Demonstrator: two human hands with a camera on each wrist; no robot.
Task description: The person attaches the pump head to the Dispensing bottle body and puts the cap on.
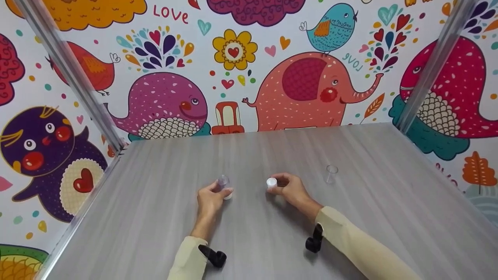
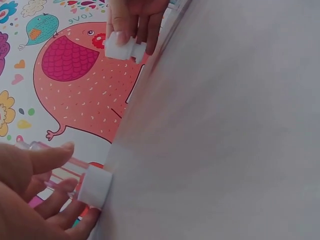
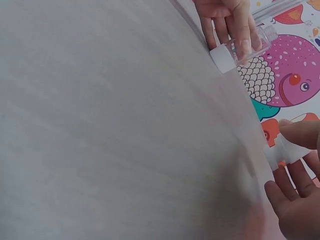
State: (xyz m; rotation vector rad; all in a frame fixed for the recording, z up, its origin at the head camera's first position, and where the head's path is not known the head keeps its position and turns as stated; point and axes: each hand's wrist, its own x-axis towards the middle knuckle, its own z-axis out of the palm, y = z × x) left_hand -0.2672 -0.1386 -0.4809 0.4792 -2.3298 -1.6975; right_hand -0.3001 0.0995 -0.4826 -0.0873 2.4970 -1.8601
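Observation:
My left hand [image 1: 209,200] grips a small clear bottle [image 1: 223,181] by its sides, thumb against fingers. The bottle stands upright, with a narrow clear neck on top and a wide white base [image 2: 95,187] just above or on the table. Between the thumb and fingers of my right hand [image 1: 293,191] is a small white cap-like piece [image 1: 271,182]. In the left wrist view this white piece [image 2: 121,48] shows a wide part and a narrower stepped end. The two hands are apart, the bottle on the left and the white piece on the right.
A clear, thin-walled cylinder [image 1: 331,174] stands on the grey wood-grain table [image 1: 249,241], right of my right hand. Behind the table rises a wall [image 1: 268,35] printed with cartoon animals. Metal posts [image 1: 435,66] border both sides.

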